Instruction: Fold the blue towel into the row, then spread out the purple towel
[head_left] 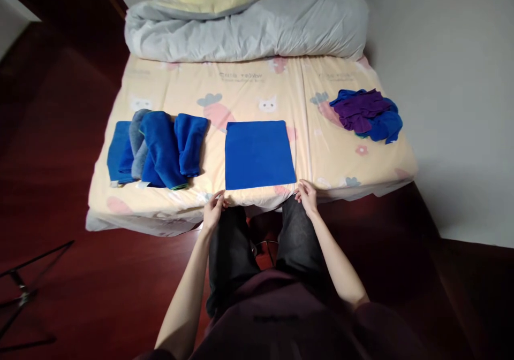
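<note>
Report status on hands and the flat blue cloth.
Left hand, right hand by near corners of blue cloth. Lying flat on bed. Cloth pile left, crumpled heap right, both apart from it.

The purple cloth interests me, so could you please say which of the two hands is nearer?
Right. The right hand is in front and left of the purple cloth; the left hand is farther left, near the flat blue cloth.

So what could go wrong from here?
The flat blue cloth lies close to the front edge of the bed, so a careless tug might drag it off. In the crumpled pile on the right, purple and blue pieces overlap; pulling one could bring others along. The bundled cloths on the left overlap and may come undone.
</note>
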A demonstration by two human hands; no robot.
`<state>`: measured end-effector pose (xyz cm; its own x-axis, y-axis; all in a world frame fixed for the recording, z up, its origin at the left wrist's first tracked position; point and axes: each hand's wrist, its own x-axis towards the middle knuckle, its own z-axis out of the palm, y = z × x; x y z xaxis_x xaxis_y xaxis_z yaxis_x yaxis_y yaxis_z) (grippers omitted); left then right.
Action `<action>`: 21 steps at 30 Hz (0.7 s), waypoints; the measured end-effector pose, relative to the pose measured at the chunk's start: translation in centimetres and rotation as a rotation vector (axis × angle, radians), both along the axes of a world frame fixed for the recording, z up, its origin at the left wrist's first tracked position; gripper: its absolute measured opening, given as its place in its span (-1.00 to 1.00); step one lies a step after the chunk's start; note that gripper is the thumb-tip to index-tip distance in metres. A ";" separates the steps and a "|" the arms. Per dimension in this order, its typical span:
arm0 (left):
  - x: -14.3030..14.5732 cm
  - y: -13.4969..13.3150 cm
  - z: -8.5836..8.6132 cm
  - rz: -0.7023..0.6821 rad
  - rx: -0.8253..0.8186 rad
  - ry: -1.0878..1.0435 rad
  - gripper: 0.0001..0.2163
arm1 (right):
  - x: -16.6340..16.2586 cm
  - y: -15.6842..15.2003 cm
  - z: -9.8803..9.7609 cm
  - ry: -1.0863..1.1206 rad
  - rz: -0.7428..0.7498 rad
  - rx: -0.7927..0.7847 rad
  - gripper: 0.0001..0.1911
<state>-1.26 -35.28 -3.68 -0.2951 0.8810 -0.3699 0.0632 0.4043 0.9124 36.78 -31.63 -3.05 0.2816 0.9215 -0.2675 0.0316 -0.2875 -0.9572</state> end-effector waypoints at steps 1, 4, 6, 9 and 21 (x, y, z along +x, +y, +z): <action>0.1 0.6 0.0 0.007 -0.001 -0.032 -0.29 | -0.2 0.5 0.1 0.029 0.006 -0.029 -0.15; 0.5 1.8 0.2 0.026 0.008 -0.092 -0.34 | -0.7 1.3 0.2 0.071 0.013 -0.077 -0.21; 0.5 2.2 0.3 0.030 -0.007 -0.115 -0.32 | -0.9 1.6 0.3 0.090 0.015 -0.082 -0.25; 0.3 2.5 0.5 0.019 -0.045 -0.124 -0.29 | -0.7 1.9 0.4 0.093 0.021 -0.095 -0.31; 1.1 3.1 1.5 0.011 -0.093 -0.123 -0.32 | -0.5 3.2 0.9 0.016 0.051 -0.190 -0.36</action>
